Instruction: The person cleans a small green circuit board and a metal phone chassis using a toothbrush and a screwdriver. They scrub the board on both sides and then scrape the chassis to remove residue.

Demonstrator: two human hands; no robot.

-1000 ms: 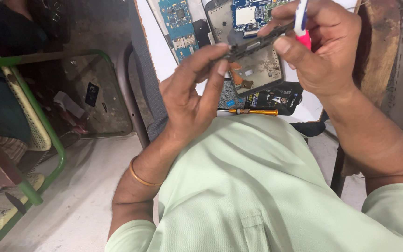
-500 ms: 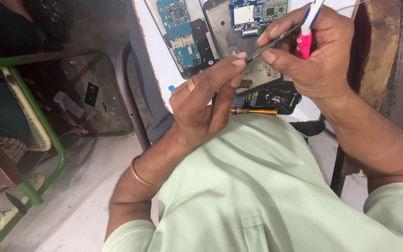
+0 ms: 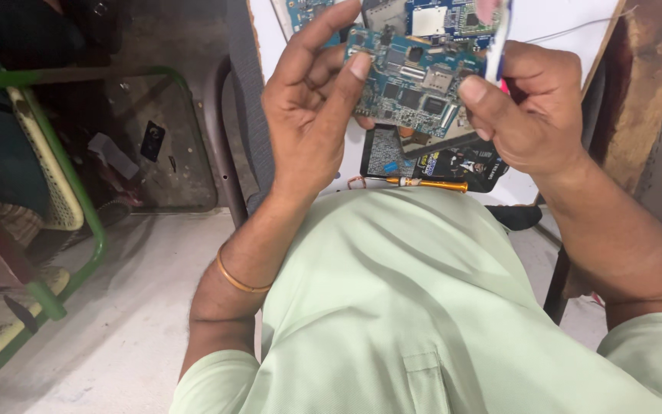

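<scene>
Below the head camera, a pale green shirt (image 3: 423,307) fills the lower view, and beyond it a white worktop (image 3: 561,23) extends to the top edge. At left, a green-framed chair (image 3: 78,215) stands on the concrete floor (image 3: 132,307). Left hand (image 3: 308,115), wrist ringed by a thin gold bangle (image 3: 240,282), is raised above the worktop; its thumb and forefinger pinch the left edge of a blue circuit board (image 3: 415,88), remaining fingers loosely curled. Right hand (image 3: 534,115) clamps the board's right edge under the thumb while gripping a white-and-red tool (image 3: 499,31), fingers pressed together. Beneath the board lies a black packet (image 3: 461,165); just beside it rests an orange-handled screwdriver (image 3: 423,184).
</scene>
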